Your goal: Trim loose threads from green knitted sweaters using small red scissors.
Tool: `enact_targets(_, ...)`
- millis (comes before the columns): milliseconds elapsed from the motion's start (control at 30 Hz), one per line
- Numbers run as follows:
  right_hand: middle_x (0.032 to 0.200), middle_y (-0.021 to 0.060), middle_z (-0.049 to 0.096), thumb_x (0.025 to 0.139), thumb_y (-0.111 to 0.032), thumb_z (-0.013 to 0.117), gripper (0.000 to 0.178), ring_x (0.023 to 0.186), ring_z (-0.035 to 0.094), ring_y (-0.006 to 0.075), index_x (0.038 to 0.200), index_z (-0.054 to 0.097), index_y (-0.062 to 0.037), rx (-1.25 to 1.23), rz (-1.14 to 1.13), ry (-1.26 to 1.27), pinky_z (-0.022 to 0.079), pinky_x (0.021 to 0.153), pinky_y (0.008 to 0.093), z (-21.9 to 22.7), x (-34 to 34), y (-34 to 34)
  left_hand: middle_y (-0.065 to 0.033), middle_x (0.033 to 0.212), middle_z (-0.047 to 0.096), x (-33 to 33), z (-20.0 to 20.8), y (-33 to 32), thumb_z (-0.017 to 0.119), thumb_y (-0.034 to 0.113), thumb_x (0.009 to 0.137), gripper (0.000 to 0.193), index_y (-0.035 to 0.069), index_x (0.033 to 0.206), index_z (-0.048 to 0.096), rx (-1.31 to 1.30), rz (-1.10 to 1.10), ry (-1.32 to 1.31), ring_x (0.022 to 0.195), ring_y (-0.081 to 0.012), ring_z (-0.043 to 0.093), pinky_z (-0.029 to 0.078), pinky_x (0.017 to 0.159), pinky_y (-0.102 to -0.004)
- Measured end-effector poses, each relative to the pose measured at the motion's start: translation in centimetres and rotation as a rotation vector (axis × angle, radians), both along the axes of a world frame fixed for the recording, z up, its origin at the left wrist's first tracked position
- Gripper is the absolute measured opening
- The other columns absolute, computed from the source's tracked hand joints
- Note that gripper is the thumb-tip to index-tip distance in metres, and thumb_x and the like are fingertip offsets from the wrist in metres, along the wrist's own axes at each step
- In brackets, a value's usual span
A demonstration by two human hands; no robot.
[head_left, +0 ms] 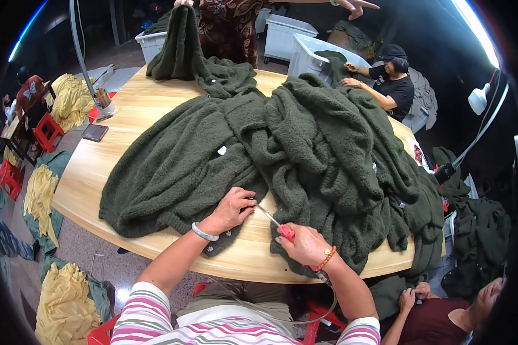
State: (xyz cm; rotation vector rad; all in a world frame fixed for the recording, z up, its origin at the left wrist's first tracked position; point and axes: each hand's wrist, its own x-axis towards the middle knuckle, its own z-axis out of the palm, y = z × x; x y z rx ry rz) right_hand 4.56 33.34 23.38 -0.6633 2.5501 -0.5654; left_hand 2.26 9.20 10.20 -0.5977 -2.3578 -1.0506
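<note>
My left hand [233,208], a white bangle at its wrist, pinches the edge of a dark green fuzzy cardigan [172,155] spread on the table. Pale round buttons [209,249] show below that hand, and a white tag [222,150] lies on the cloth. In my closed right hand [306,248] is a red-handled corded tool [286,232] that looks like a soldering iron. Its thin metal shaft points up and left, with the tip close to my left fingers. What lies exactly under those fingers is hidden. A large heap of dark green knitwear [339,155] lies right of my hands.
The wooden table [86,190] has a phone [95,133] and a cup of sticks [105,106] at its left. Across it, a person's hand [183,3] lifts green knitwear. Other people sit at far right and lower right. White bins [290,37] stand behind; the tool's cord [335,305] loops beside my lap.
</note>
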Motion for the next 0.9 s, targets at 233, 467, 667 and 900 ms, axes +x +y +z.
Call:
enact_targets(233,0.086,0.0214,0.066,0.089,-0.030,0.059,0.030,0.088,0.063,0.0420,0.104,0.060,-0.0047,0.011,-0.013,-0.004,0.049,0.079,0.0457,0.8,0.9,-0.1,-0.0142,0.109,0.063,0.5,0.3,-0.6,0.072,0.004,0.074,0.026,0.002,0.100,0.068,0.035,-0.059,-0.009,0.102,-0.0310,0.056,0.048,0.089,-0.0386)
enact_targets(467,0.087,0.0209,0.066,0.089,-0.028,0.060,0.032,0.087,0.064,0.0401,0.111,0.060,-0.0055,-0.080,-0.094,0.006,0.050,0.078,0.0436,0.6,2.1,1.6,-0.0114,0.104,0.058,3.4,2.6,-1.4,0.073,0.007,0.075,0.039,0.006,0.112,0.063,0.007,0.037,-0.155,0.098,-0.0298,0.056,0.047,0.086,-0.0380)
enact_targets(667,0.089,0.0224,0.067,0.090,-0.034,0.057,0.035,0.089,0.063,0.0432,0.113,0.057,-0.0085,0.016,-0.012,-0.021,0.049,0.081,0.0502,0.7,2.2,0.8,-0.0123,0.091,0.056,3.2,1.6,-0.9,0.072,0.010,0.077,0.027,0.004,0.103,0.063,-0.074,0.117,-0.196,0.085,-0.0299,0.059,0.050,0.074,-0.0384)
enact_targets(900,0.088,0.0231,0.067,0.090,-0.032,0.056,0.032,0.088,0.063,0.0433,0.110,0.058,-0.0077,0.091,0.070,-0.009,0.049,0.080,0.0509,1.0,2.9,-0.4,-0.0135,0.086,0.057,2.2,1.7,-0.7,0.068,0.011,0.080,0.015,0.003,0.088,0.058,-0.089,0.114,-0.287,0.080,-0.0325,0.060,0.050,0.071,-0.0413)
